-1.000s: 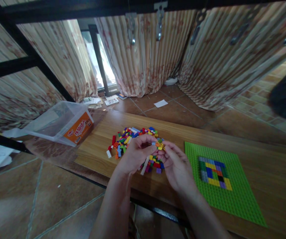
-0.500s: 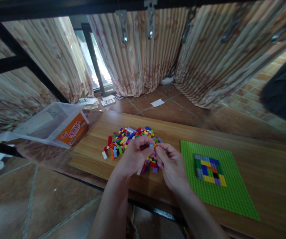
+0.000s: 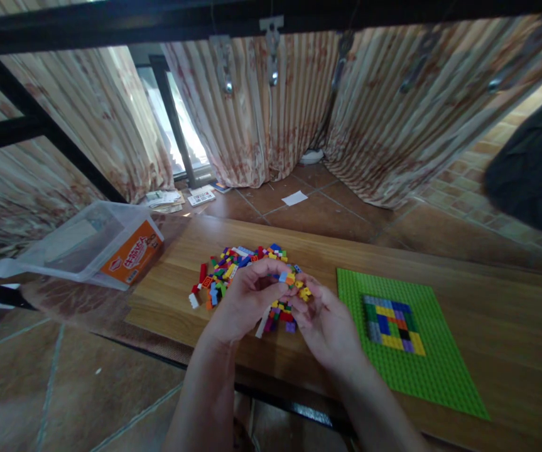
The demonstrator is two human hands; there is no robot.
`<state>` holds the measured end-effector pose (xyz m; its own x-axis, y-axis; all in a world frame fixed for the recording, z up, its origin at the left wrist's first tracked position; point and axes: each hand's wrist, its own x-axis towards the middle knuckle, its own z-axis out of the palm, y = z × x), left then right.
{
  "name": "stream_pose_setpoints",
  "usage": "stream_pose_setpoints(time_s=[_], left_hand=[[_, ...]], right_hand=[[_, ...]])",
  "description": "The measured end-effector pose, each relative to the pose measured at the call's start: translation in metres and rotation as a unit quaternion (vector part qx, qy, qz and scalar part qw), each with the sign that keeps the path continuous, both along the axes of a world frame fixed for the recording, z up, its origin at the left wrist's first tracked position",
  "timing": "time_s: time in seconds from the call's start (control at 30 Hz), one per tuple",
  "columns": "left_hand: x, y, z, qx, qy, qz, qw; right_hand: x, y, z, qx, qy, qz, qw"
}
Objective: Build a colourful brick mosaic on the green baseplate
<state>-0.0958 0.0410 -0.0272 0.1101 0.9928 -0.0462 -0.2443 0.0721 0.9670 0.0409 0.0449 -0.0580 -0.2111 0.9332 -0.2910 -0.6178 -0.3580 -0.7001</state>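
Observation:
A heap of small coloured bricks [image 3: 233,267] lies on the wooden board [image 3: 171,282]. Just above its near side my left hand [image 3: 247,298] and my right hand [image 3: 325,323] meet, fingers curled. The left fingertips pinch a small cluster of bricks [image 3: 288,278], blue and orange among them. Yellow bricks [image 3: 304,292] sit at my right fingertips, which are also closed on small pieces. To the right lies a green baseplate [image 3: 416,370] with a square patch of coloured bricks [image 3: 390,323] pressed onto it.
A clear plastic tub with an orange label [image 3: 96,245] lies tipped at the board's left end. Striped curtains [image 3: 393,113] hang behind, with papers [image 3: 167,198] on the tiled floor. A black bar [image 3: 205,19] crosses overhead. Something dark [image 3: 534,169] sits at right.
The view has drifted slightly, so everything sits a little further left. My hands stay together over the heap; the fingers have shifted on the small bricks, and yellow ones now show at the right fingertips.

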Motion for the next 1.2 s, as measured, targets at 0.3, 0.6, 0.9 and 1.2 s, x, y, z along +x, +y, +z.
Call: stream_pose_setpoints(time_s=[0.3,0.6,0.9,1.2], left_hand=[[0.003,0.002,-0.007,0.02,0.035,-0.026,0.999],[0.006,0.002,-0.006,0.026,0.042,-0.01,0.999],[0.022,0.005,-0.013,-0.014,0.023,0.035,0.999],[0.042,0.007,-0.016,-0.006,0.07,0.108,0.992]], right_hand=[[0.004,0.002,0.002,0.003,-0.008,0.0,1.0],[0.0,0.001,0.004,0.024,-0.062,-0.024,0.997],[-0.006,0.0,-0.008,0.112,-0.167,-0.109,0.973],[-0.009,0.001,-0.017,0.109,-0.153,-0.158,0.97]])
